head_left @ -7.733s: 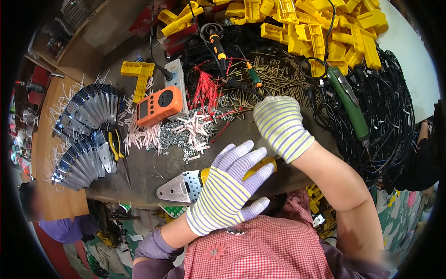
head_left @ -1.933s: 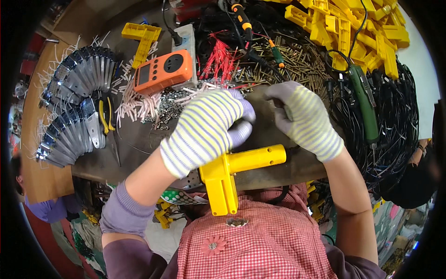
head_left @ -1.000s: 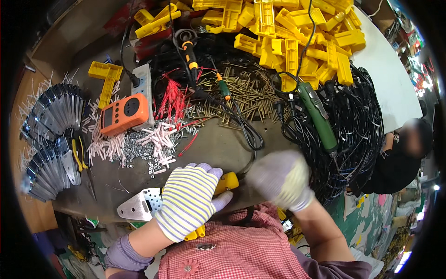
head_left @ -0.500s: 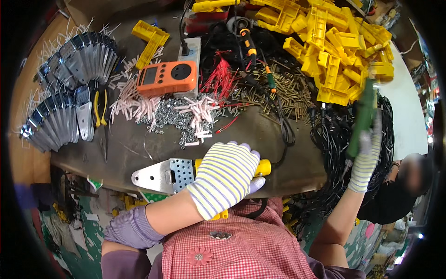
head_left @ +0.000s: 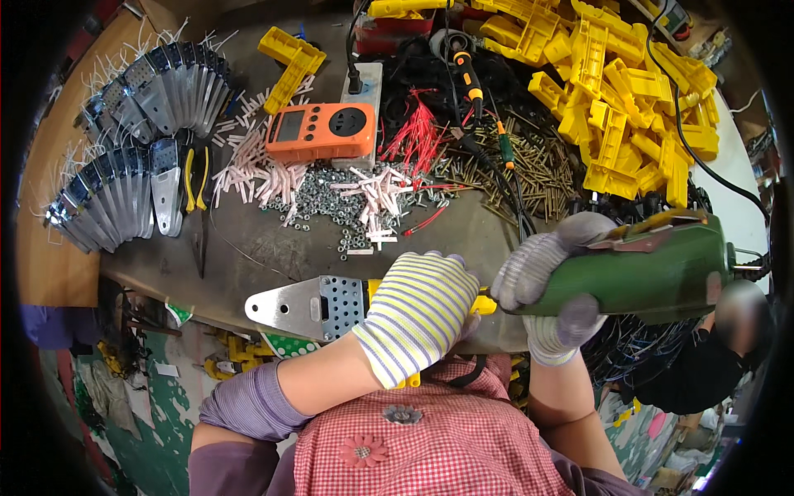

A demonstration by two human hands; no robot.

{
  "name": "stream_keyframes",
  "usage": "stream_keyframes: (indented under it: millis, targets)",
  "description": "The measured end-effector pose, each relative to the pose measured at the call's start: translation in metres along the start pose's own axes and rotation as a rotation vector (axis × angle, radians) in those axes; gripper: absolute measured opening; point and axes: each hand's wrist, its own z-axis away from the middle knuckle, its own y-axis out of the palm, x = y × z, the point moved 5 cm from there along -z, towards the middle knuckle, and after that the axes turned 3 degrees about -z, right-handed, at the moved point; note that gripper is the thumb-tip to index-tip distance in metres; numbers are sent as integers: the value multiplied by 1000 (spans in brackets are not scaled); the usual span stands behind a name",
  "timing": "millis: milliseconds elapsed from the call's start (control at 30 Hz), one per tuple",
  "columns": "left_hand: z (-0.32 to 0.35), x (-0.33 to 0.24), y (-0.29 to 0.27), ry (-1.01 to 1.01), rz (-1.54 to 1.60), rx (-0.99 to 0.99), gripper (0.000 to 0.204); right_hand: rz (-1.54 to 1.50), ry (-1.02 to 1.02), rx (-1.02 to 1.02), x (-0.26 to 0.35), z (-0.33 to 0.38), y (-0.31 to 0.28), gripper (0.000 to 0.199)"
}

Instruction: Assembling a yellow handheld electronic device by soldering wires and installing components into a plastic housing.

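While most of the grey worktable (head_left: 273,256) is buried in parts, the biggest mass is the heap of yellow plastic brackets (head_left: 628,91) at the far right, with black cables (head_left: 653,364) tangled under and near-right of it. Far left, fanned rows of metal plates (head_left: 124,157) with white ties lie along the table edge, yellow-handled pliers (head_left: 197,178) just right of them. Right hand (head_left: 550,285), pale glove, fingers wrapped and closed round the front end of a green electric screwdriver (head_left: 637,273), held level at the near right edge, nose pointing left toward the left hand. Left hand (head_left: 418,314), striped glove, fingers curled together, pressing down on a yellow bracket (head_left: 484,304) that sits on a perforated metal plate (head_left: 310,307) at the near table edge; the glove hides most of the bracket, only yellow ends show right of and below it, so exact grip on it cannot be told. Plate tip sticks out left of the glove. Far centre: orange socket meter (head_left: 321,131) on a white power strip (head_left: 362,91), one loose yellow L-bracket (head_left: 291,62) to its left. Between the meter and the hands, a scatter of small nuts (head_left: 331,207) mixed with white tube pieces (head_left: 376,186); red wire bundle (head_left: 412,136) and a pile of brass screws (head_left: 538,169) to the right, an orange-handled tool (head_left: 467,70) lying across the cables beyond. Second person, partly seen, low at far right edge.
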Motion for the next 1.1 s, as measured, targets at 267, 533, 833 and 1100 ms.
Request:
stream_keyframes:
  millis: [267,533,833,1100]
  targets:
    - [0,0,0,-15,-11,-55,42,-89,-12,7,-5,1,10,64]
    - [-2,1,0,7,-19,-101,36,-68,8,-48,11,16,-6,87]
    - [-2,-2,5,35,-36,-98,30,207,-130,59,1,26,-11,71]
    - [-3,-4,0,16,-90,-75,24,4,-145,-18,20,28,20,69]
